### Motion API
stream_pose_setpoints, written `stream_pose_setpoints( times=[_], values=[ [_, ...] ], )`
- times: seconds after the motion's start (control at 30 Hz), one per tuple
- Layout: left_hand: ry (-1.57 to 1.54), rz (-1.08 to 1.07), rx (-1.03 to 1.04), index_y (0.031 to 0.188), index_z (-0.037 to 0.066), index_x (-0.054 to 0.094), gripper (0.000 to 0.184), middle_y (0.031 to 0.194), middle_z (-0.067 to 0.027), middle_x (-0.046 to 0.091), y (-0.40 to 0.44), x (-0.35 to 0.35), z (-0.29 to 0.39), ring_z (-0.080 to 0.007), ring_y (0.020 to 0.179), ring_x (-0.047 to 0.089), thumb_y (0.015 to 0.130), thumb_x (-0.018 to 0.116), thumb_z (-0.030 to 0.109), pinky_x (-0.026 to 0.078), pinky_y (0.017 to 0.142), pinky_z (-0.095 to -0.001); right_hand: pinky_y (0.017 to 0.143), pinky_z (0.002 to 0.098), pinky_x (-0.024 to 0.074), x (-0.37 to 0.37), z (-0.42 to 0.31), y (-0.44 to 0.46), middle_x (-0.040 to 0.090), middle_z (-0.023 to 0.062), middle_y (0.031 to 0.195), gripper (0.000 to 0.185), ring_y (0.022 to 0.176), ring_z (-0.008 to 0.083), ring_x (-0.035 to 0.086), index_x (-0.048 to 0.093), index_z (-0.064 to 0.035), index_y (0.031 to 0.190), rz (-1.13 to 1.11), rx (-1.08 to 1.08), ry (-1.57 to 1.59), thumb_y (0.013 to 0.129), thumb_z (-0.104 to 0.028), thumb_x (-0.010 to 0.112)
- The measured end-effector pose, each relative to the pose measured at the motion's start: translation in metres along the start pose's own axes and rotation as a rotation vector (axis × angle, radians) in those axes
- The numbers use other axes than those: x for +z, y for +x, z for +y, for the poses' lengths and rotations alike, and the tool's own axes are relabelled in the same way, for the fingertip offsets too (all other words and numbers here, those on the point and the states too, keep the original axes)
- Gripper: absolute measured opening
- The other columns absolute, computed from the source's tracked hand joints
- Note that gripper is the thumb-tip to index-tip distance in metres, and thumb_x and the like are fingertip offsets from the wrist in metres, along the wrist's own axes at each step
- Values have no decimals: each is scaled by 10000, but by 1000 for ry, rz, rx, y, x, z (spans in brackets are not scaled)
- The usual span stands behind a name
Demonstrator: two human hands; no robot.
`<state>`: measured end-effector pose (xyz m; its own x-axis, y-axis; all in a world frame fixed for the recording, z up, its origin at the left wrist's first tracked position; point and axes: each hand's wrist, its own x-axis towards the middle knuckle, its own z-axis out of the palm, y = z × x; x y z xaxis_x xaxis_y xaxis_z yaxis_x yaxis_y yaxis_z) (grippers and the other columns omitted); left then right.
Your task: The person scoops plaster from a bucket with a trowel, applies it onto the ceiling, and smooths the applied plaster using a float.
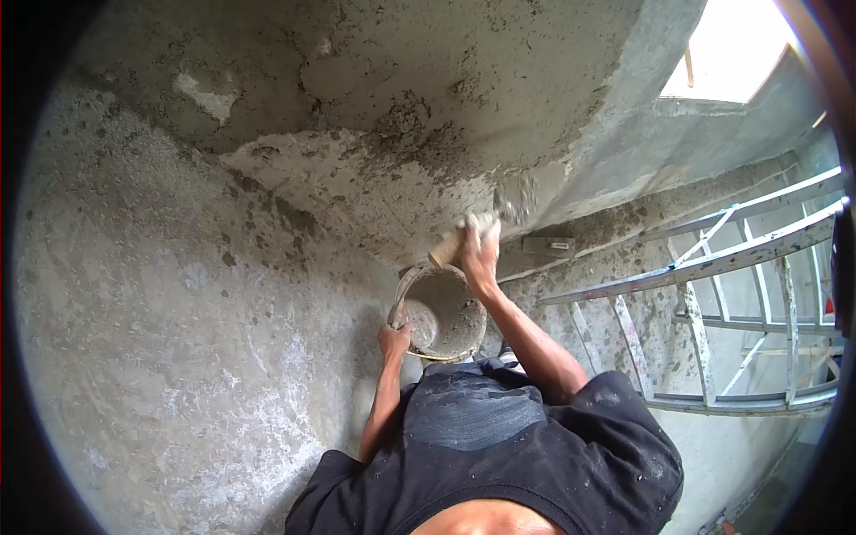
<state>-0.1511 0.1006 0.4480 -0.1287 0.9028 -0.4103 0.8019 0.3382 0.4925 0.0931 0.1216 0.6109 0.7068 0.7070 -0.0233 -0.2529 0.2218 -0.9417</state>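
Note:
My left hand (395,340) is closed on the rim of a mortar-smeared bucket (473,341). The bucket is tilted in front of my body, with grey residue on its inner wall. Above its far side, my right hand (480,256) is wrapped around the tan handle of a trowel (515,198). The trowel's blade is grey with wet mortar, blurred, and close to the wall (374,183). That wall has dark, wet plaster higher up and a rough, lighter patch lower down.
A flat plastering float (547,246) lies on the surface right of the trowel. A paint-spattered metal ladder (713,265) stretches across the right side. Grey concrete (178,339) fills the left, spotted with mortar. A bright opening (736,49) is at the upper right.

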Motion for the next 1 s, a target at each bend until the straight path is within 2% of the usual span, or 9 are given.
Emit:
stream_pose_setpoints(
  times=[0.07, 0.17, 0.23, 0.33, 0.37, 0.8, 0.9, 0.97, 1.0],
  values=[
    [87, 83, 42, 824, -98, 603, 537, 854, -277, 609, -6, -5, 3, -378, 832, 604, 574, 712, 365, 467, 737, -414, 694, 347, 482, 35, -16, 14, 511, 134, 869, 337, 808, 248, 564, 373, 15, 992, 218, -220, -388, 871, -272, 502],
    [72, 8, -31, 829, -91, 603, 534, 871, -273, 608, -10, -16, 7, -372, 853, 599, 570, 717, 362, 465, 753, -409, 740, 402, 460, 77, 0, 42, 501, 171, 906, 410, 859, 278, 531, 369, 49, 1036, 331, -292, -448, 853, -286, 520],
    [77, -7, -38, 840, -85, 601, 533, 882, -268, 607, -11, -22, 11, -373, 873, 593, 569, 724, 357, 462, 768, -408, 749, 429, 440, 99, -41, 41, 502, 189, 906, 409, 826, 277, 520, 375, 61, 1046, 118, -59, -113, 853, -271, 515],
    [69, -35, -3, 857, -86, 595, 537, 884, -268, 606, -4, -21, 3, -381, 882, 588, 569, 730, 347, 459, 776, -408, 750, 436, 438, 121, -53, 40, 535, 236, 880, 429, 838, 325, 549, 328, 91, 1094, 122, -112, -199, 870, -237, 489],
    [70, -40, 2, 857, -86, 595, 537, 884, -268, 606, -2, -19, 2, -381, 882, 588, 569, 730, 347, 459, 776, -408, 738, 430, 425, 128, -48, 41, 499, 205, 900, 414, 823, 289, 515, 354, 63, 1063, 148, -147, -172, 862, -268, 500],
    [69, -18, 45, 858, -77, 596, 495, 900, -276, 597, 8, -26, 0, -388, 880, 583, 584, 737, 310, 459, 779, -413, 767, 412, 416, 154, -49, 31, 497, 214, 915, 415, 900, 313, 510, 331, 75, 1086, 63, -208, -108, 878, -253, 478],
    [62, -2, 51, 865, -77, 592, 500, 913, -278, 592, 7, -24, -1, -386, 906, 573, 584, 742, 309, 453, 794, -413, 680, 378, 456, 160, -54, 14, 497, 177, 892, 355, 787, 270, 551, 336, 36, 1069, -31, -339, -61, 879, -232, 472],
    [49, 5, 45, 869, -73, 591, 495, 924, -276, 588, 5, -25, 2, -378, 928, 566, 588, 742, 305, 448, 805, -412, 497, 372, 482, 161, -60, 3, 498, 115, 796, 317, 577, 235, 561, 315, -9, 1074, -403, -86, 456, 880, -207, 469],
    [29, -11, 21, 871, -70, 591, 490, 927, -275, 587, 3, -27, 5, -373, 936, 565, 589, 741, 302, 446, 810, -411, 497, 372, 482, 159, -71, 0, 498, 115, 796, 317, 577, 235, 561, 315, -9, 1074, -421, -114, 457, 880, -207, 469]
  ],
)
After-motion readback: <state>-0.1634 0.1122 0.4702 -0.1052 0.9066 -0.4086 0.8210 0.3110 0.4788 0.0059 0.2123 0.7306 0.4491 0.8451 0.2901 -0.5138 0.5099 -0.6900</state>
